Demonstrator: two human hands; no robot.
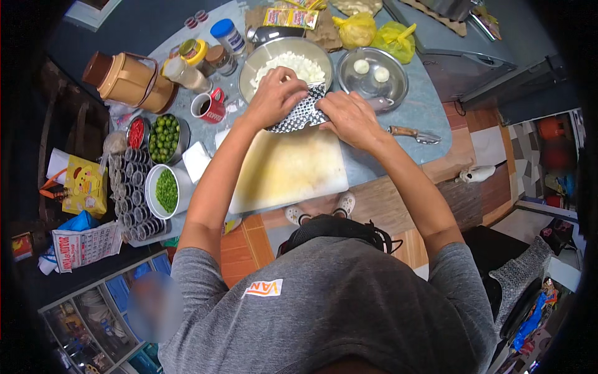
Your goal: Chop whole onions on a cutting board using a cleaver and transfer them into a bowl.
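Observation:
My right hand [350,112] grips a broad cleaver [299,112] where its checkered black-and-white blade meets the handle. A greyish handle end [379,104] shows beyond that hand, at the smaller bowl's rim. My left hand [279,93] is at the blade's upper edge, thumb near its face; whether it pinches the blade is unclear. The blade tilts over the near rim of a large steel bowl [247,70] of chopped white pieces, apparently onion [296,64]. Two peeled onions [371,70] lie in a smaller steel bowl [345,79]. Below the blade lies a stained white cutting board [294,168].
A wooden-handled knife [413,133] lies at the right. Left are a coffee mug [209,107], jars [222,58], a thermos [131,84], green citrus fruits [163,133], red chillies [135,133], chopped greens [167,189] and lidded cups [135,191]. A cat [476,174] is on the floor.

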